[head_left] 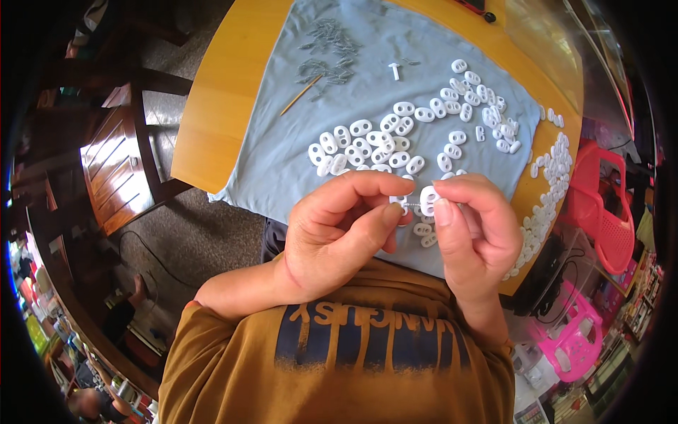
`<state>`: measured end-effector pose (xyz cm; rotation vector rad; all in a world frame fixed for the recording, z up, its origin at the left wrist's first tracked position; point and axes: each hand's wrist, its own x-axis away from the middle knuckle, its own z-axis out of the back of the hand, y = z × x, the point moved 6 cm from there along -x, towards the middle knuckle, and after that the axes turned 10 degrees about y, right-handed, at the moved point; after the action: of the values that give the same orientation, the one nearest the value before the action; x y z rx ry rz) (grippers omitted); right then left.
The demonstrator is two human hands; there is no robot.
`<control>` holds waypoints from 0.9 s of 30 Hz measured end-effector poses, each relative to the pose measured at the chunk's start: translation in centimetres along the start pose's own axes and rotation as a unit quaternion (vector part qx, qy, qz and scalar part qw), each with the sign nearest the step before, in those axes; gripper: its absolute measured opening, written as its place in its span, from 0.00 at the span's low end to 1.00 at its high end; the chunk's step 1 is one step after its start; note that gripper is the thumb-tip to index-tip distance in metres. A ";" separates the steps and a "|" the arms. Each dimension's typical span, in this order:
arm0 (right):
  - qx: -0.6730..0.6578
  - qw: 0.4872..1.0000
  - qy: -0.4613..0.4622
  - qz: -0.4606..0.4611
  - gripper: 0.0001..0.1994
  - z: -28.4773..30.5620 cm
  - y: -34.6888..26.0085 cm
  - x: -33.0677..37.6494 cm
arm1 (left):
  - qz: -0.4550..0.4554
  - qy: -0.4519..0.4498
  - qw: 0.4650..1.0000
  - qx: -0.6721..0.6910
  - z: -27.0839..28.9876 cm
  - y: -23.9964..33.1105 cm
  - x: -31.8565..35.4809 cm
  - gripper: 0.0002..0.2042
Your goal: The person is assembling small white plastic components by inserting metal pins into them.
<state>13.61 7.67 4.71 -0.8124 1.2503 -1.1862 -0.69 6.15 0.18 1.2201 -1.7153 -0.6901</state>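
Note:
My left hand (346, 226) pinches a white oval two-holed piece between thumb and forefinger, and much of that piece is covered by the fingers. Opposite it, my right hand (477, 237) grips a second white two-holed piece (428, 198) between thumb and forefinger. A short thin metal chain (414, 205) seems to run across the small gap between the two pieces. Beyond my hands, many loose white two-holed pieces (360, 128) lie scattered on a light blue cloth (282, 159).
Thin metal chains (330, 53) are heaped at the cloth's far left, with an orange stick (300, 95) beside them. A white T-shaped part (395, 71) lies further right. More white pieces (554, 166) line the right edge of the yellow table (212, 120). Red (606, 205) and pink (575, 336) plastic chairs stand right.

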 end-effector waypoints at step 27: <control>0.047 0.997 -0.052 0.032 0.12 0.0 0.4 0.5 | -0.105 -0.109 0.984 -0.099 -0.4 0.3 -0.1 0.19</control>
<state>13.66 7.32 4.20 -0.7506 1.1192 -1.1280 -0.44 6.36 0.58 1.2310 -1.6585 -1.1299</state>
